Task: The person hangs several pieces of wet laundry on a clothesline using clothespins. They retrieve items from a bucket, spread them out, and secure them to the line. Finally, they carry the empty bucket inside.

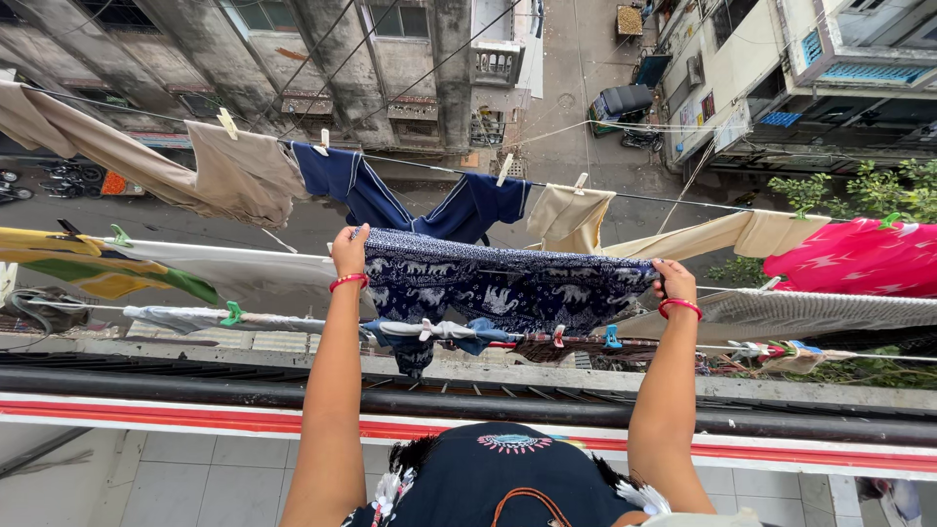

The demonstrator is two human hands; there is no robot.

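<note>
**Spreading the cloth on the line**

We hold the dark patterned cloth [508, 283] draped over the middle line [244, 256], out beyond the balcony ledge [146, 385]. Our left hand [349, 250] grips its left edge; our right hand [672, 278] pinches its right edge. We judge it best to keep both edges level, pull the cloth flat, and clear the blue garment [410, 200] behind.

Both arms outstretched — left hand [349, 250], right hand [672, 280]

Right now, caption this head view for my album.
Both hands, left and right, spread a dark blue elephant-print cloth over a clothesline.
</note>
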